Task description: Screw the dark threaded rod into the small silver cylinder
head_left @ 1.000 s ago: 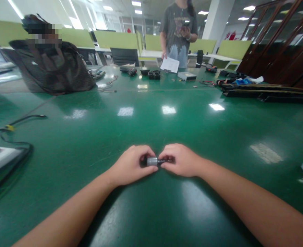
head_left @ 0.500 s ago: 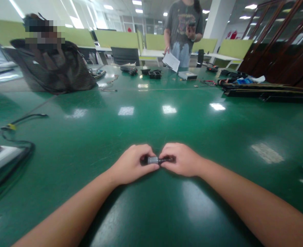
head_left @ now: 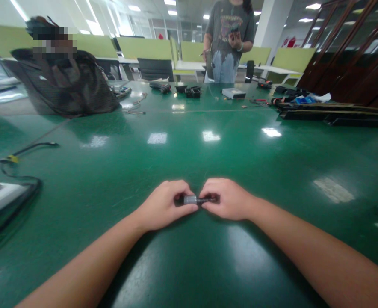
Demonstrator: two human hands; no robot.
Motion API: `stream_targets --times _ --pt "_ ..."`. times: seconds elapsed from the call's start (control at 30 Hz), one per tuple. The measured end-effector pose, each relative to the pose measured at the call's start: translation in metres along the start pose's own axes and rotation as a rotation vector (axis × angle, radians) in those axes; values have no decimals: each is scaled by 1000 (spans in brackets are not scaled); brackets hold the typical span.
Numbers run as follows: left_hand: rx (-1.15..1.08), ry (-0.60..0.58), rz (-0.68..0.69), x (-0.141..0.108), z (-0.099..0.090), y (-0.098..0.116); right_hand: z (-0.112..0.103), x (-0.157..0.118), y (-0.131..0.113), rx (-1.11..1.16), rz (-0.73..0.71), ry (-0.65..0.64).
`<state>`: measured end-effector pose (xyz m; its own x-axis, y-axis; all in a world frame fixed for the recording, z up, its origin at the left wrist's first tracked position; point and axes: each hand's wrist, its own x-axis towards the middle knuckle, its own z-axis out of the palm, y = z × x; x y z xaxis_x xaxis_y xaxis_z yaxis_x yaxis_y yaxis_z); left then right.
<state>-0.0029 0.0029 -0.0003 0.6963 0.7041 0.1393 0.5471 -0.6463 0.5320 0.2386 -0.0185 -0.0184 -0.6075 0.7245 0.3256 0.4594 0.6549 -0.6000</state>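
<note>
On the green table [head_left: 182, 149], both hands are low in the centre of the head view, nearly touching. My left hand [head_left: 166, 204] is closed round a small cylindrical object [head_left: 190, 199] with a grey middle and a dark left end. My right hand [head_left: 225, 199] pinches the thin dark right part of the same object, which lies level between the hands. The fingers partly cover both its ends, and its exact kind is too small to tell.
A black cable [head_left: 36, 147] and a pale device [head_left: 3, 199] lie at the left. Far left stands a dark bag [head_left: 76, 90]. Black parts [head_left: 193, 91] and a silver box [head_left: 233, 93] sit far back, long black bars [head_left: 336, 114] at right. A person [head_left: 229, 38] stands behind.
Both hands and the object between them look almost unmoved. Across the table, the person has lowered the white sheet and turned it edge-on; the other hand has shifted slightly.
</note>
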Motion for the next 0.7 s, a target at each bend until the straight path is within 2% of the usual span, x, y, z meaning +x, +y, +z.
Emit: stream_targets --times 0.7 --pt "-12 -3 -1 0 0 0 -3 -2 2 -88 23 -19"
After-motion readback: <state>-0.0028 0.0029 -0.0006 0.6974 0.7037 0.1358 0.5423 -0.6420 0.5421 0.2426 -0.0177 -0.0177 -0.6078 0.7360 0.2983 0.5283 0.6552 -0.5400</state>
